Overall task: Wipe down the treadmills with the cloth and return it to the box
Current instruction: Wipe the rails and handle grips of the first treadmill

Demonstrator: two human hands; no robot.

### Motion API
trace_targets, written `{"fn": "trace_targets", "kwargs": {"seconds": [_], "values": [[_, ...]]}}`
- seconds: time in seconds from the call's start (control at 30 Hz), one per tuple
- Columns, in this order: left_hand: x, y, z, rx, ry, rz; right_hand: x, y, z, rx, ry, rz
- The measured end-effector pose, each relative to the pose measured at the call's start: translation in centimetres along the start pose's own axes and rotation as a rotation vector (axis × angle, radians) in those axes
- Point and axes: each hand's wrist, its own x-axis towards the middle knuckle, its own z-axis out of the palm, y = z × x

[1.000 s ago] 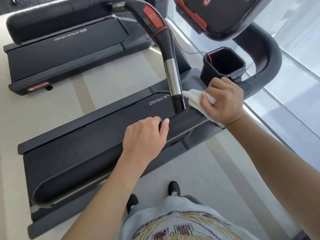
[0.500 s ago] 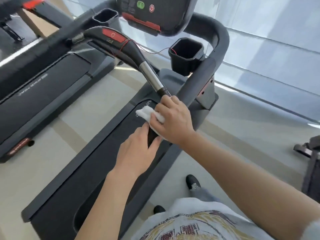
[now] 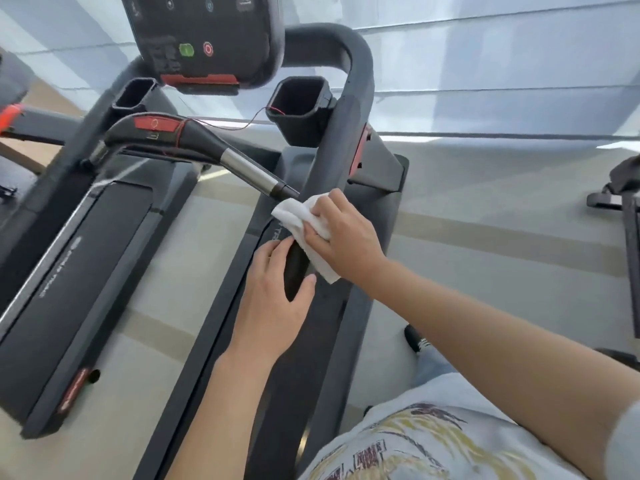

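Note:
A white cloth (image 3: pixel 301 223) is wrapped over the dark right side handrail (image 3: pixel 330 161) of the near treadmill, and my right hand (image 3: pixel 343 237) grips the cloth against it. My left hand (image 3: pixel 273 299) holds the lower black end of that rail (image 3: pixel 294 271), thumb on one side and fingers on the other. A second handlebar (image 3: pixel 207 147) with a silver sleeve and a red button runs in from the left and ends just above the cloth. The treadmill's belt (image 3: pixel 304 358) lies below both hands. No box is in view.
The console (image 3: pixel 204 39) with green and red buttons hangs above, flanked by two black cup holders (image 3: pixel 301 102). A second treadmill (image 3: pixel 79 271) stands to the left across a strip of pale floor. Part of another machine (image 3: pixel 623 202) shows at the right edge. My shoe (image 3: pixel 414 337) stands beside the deck.
The view has swung up and to the right, bringing the console in. My right hand with the cloth slid a little along the rail, and my left hand now grasps the rail's lower end.

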Motion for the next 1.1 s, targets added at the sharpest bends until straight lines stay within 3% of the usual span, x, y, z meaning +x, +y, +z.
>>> {"fn": "trace_targets", "kwargs": {"seconds": [0.33, 0.63, 0.93, 1.1], "values": [[6.6, 2.7, 1.7, 0.150, 0.027, 0.056, 13.1, 5.7, -0.5, -0.093, 0.041, 0.099], [12.1, 4.9, 3.7, 0.073, 0.160, 0.027, 21.6, 11.0, -2.4, -0.128, -0.013, 0.065], [12.4, 4.8, 3.8, 0.034, 0.213, -0.027, 22.2, 12.0, -1.7, -0.139, 0.028, -0.090], [12.1, 5.2, 3.8, 0.002, 0.245, -0.058, 16.1, 8.4, -0.6, -0.029, -0.054, -0.325]]}}
